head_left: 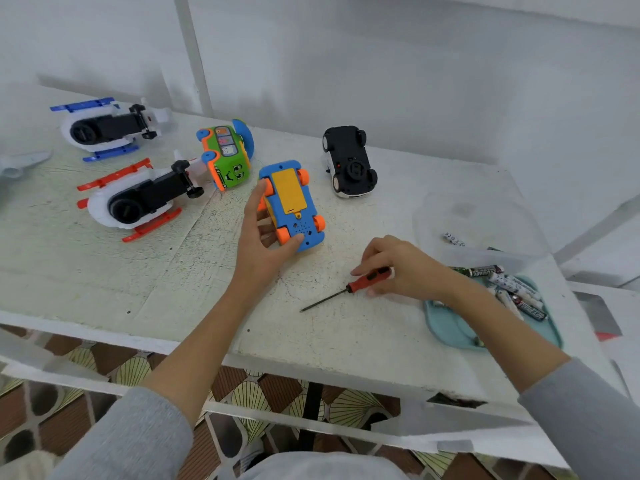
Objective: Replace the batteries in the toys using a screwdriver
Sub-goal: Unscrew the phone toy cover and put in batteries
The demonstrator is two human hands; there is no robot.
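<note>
On the white table (104, 271), near its middle, a blue toy car (292, 204) lies upside down, its yellow battery cover and orange wheels facing up. The left hand (263, 237) holds it in a curled grip, fingers along the car's left side and thumb pressed at its near end. To the right, the right hand (398, 268) pinches the red handle of a screwdriver (346, 289); the dark shaft lies low over the table and points toward the near left edge, well apart from the car.

Just behind that hand, a teal tray (450, 327) carries several batteries (516, 289), and a clear plastic tub (478, 223) stands beyond it with one more battery inside. A black-and-white toy car (348, 161) lies belly-up near the wall. Left of the blue car, a green toy bus (227, 155) lies tilted on its side. Farther left rest two white toy helicopters, one with red skids (138, 199), one with blue skids (104, 128), both showing their black undersides.
</note>
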